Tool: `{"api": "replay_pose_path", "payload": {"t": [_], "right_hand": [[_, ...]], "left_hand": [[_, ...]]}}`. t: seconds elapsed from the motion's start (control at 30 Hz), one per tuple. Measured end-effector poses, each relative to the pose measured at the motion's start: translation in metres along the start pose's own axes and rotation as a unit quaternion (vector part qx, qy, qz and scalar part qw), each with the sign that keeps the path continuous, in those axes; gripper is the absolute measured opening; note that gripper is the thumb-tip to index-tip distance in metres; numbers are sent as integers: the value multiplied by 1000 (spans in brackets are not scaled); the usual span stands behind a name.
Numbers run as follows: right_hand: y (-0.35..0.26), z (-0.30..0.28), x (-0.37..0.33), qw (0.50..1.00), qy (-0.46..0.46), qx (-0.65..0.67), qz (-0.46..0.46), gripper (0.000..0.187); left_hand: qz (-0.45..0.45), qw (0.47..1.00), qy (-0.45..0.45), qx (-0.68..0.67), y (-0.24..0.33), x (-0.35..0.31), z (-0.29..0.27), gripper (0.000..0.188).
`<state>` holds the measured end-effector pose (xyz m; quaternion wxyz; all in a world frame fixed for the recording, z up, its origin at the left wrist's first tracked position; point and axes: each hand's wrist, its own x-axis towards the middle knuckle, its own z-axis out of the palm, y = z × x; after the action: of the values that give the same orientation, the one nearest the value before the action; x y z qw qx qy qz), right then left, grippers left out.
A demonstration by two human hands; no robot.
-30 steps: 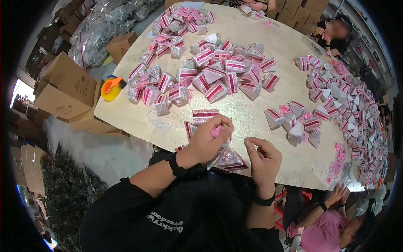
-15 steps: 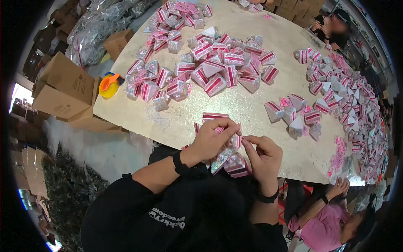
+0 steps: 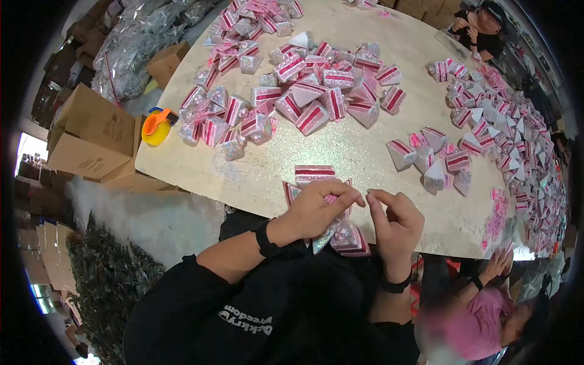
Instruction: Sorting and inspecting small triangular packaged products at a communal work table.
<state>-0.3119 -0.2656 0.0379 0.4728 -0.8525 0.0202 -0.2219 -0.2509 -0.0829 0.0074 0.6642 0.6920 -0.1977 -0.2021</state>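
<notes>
My left hand [image 3: 321, 210] is closed in a pinch over several pink-and-white cake-slice ornaments at the table's near edge. One striped cake slice [image 3: 314, 173] shows just beyond the knuckles, and a glittery slice [image 3: 350, 236] lies under and beside the palm. To the right, my right hand [image 3: 396, 228] has thumb and forefinger bent toward each other, close to the left fingertips but a little apart from them. Whatever is between the fingertips of either hand is too fine to make out.
Many cake-slice ornaments [image 3: 313, 85] cover the far half of the pale table [image 3: 243, 182]; a large heap [image 3: 517, 146] lies at the right. An orange-and-yellow tape dispenser [image 3: 157, 126] sits at the left edge, near cardboard boxes [image 3: 97, 131]. Co-workers sit at right.
My right hand has moved right, widening the gap between the two hands' fingertips. The left hand stays over the cake slices. The whole view has shifted slightly.
</notes>
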Motion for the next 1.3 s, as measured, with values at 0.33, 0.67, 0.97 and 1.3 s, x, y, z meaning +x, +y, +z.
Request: {"api": "replay_pose_path", "payload": {"t": [0.33,0.67,0.97,1.3], "right_hand": [[-1,-5,-8,995,-64,-62,-43,17],[7,-12,-15,994,-92,-50,14,20],[-5,-9,-9,998,-52,17,43,30],[-5,-11,-10,978,-96,131,131,18]], "left_hand": [[-5,997,64,-32,-1,3,12,21],[7,993,74,-89,-5,2,8,17],[31,997,61,-46,-4,-2,19,17],[142,983,118,-13,-3,-14,33,13]]}}
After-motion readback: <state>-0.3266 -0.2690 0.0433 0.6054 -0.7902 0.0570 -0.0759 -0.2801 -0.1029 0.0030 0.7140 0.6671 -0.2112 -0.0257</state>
